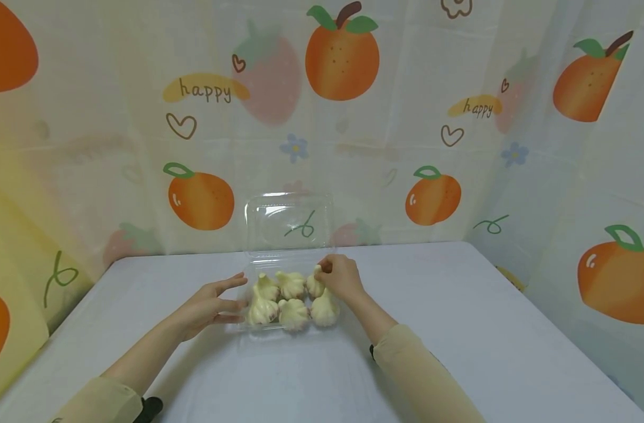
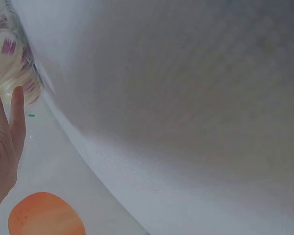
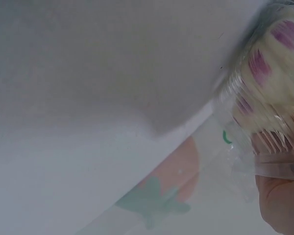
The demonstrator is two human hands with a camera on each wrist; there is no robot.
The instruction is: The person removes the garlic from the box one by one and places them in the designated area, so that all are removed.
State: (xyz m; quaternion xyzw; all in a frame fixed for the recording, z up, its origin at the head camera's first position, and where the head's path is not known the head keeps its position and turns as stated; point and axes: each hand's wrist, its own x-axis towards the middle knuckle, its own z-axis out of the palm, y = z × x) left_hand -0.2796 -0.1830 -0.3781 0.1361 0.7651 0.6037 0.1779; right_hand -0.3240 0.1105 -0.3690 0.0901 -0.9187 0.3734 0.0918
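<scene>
A clear plastic box (image 1: 289, 228) lies on the table with its hinged lid raised at the back. Several pale garlic bulbs (image 1: 294, 314) fill its base in two rows. At the back right corner, my right hand (image 1: 343, 277) pinches the stem of a garlic bulb (image 1: 314, 286), which sits among the others. My left hand (image 1: 208, 308) is at the box's left side, fingers extended and apart; whether they touch the wall I cannot tell. Purple-streaked garlic shows past the left fingers (image 2: 17, 120) in the left wrist view, and through clear ribbed plastic in the right wrist view.
A white-covered table (image 1: 432, 294) extends on both sides of the box. Behind it hangs a curtain (image 1: 364, 147) printed with oranges and strawberries, close to the raised lid. Another stretch of curtain (image 1: 554, 205) runs along the right side.
</scene>
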